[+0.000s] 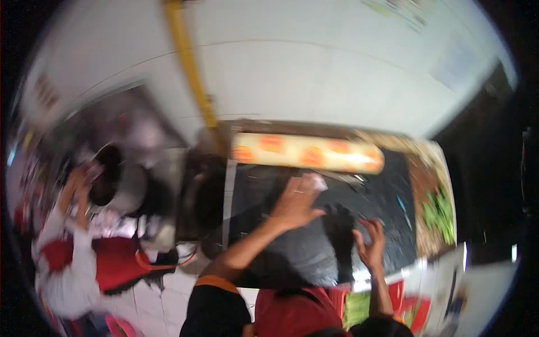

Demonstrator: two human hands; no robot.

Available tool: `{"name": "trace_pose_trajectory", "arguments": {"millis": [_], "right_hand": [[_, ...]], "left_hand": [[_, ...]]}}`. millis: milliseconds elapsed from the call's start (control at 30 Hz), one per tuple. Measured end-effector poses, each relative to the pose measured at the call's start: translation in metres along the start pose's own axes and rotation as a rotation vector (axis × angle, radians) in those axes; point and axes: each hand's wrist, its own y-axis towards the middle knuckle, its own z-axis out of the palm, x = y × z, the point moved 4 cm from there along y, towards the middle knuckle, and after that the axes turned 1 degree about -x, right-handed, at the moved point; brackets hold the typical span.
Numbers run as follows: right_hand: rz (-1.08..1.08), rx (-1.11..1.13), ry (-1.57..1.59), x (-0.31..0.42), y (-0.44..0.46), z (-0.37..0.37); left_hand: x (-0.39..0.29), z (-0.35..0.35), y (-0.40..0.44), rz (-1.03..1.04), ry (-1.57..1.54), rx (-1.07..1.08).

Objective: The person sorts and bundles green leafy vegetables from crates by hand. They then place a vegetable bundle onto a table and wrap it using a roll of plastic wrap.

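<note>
The left hand, its grip on the pale scrap unclear to me, should avoid the far roll, the right hand hanging open.

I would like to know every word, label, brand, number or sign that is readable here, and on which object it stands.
No text can be read.
Cream roll: orange patches, too blurred to tell whether they contain letters.
Yellowish patch high on the wall: too blurred.
Pale sheet at upper right: too faint.
Brownish patch at far left: too blurred.
</note>
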Motion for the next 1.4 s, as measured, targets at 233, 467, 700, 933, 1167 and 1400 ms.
{"name": "trace_pose_trajectory", "arguments": {"millis": [233, 467, 700, 933, 1167, 1400], "right_hand": [[0.265, -0.544, 0.38, -0.042, -0.034, 0.088], [0.615, -0.643, 0.463, -0.067, -0.261, 0.12], [1.131, -0.722, 0.772, -0.12, -0.475, 0.244], [1.494, -1.044, 1.087, -0.207, -0.556, 0.32], [1.783, -1.087, 0.985, -0.312, -0.586, 0.405], [1.846, -0.884, 0.521, -0.47, -0.585, 0.573]], "left_hand": [[0.047, -0.093, 0.113, 0.171, 0.38, -0.003], [0.068, -0.038, 0.074, 0.395, 0.505, -0.252], [-0.152, 0.08, -0.029, 0.543, -0.133, -0.249], [-0.243, 0.341, -0.116, 0.453, -0.431, 0.657], [-0.171, 0.621, -0.173, 0.133, -0.438, 1.046], [-0.104, 0.796, -0.231, 0.047, -0.067, 1.085]]}}
